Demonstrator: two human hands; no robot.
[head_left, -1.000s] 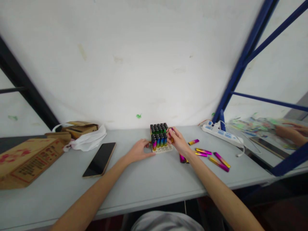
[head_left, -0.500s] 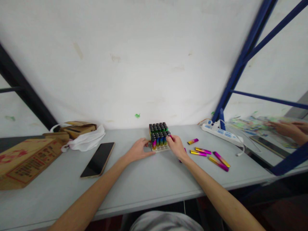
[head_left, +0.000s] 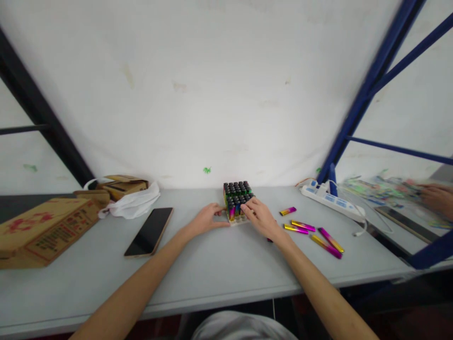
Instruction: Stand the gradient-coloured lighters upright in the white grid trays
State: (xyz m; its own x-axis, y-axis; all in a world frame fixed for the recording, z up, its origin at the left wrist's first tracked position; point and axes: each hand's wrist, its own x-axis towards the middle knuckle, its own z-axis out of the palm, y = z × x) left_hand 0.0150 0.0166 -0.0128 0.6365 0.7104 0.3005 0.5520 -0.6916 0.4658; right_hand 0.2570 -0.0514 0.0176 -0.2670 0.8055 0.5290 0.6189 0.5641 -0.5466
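Observation:
A pale tray (head_left: pixel 235 223) holds several rows of upright, slim, shiny tubes with black tops (head_left: pixel 236 189), their bodies coloured in gradients. My left hand (head_left: pixel 208 218) is at the tray's front left corner, thumb along the front edge and fingers curled against the side. At the front right of the rows, my right hand (head_left: pixel 261 216) has thumb and fingertips closed around a black-topped tube, which they mostly hide. Several loose gold-and-purple tubes (head_left: pixel 303 225) lie flat to the right. Another, dark tube end (head_left: pixel 270 240) shows beneath my right wrist.
Left on the table (head_left: pixel 212 269) lie a phone (head_left: pixel 150 232), a white plastic bag (head_left: pixel 136 202) and cardboard boxes (head_left: pixel 49 231). A white power strip (head_left: pixel 332 202) with its cable is back right. Past the blue frame (head_left: pixel 357 99), another person's hand (head_left: pixel 437 198) is over coloured items.
My right hand has shifted over the front row, its fingers now reaching further across the tubes. My left hand stays at the tray. The view has swung slightly left.

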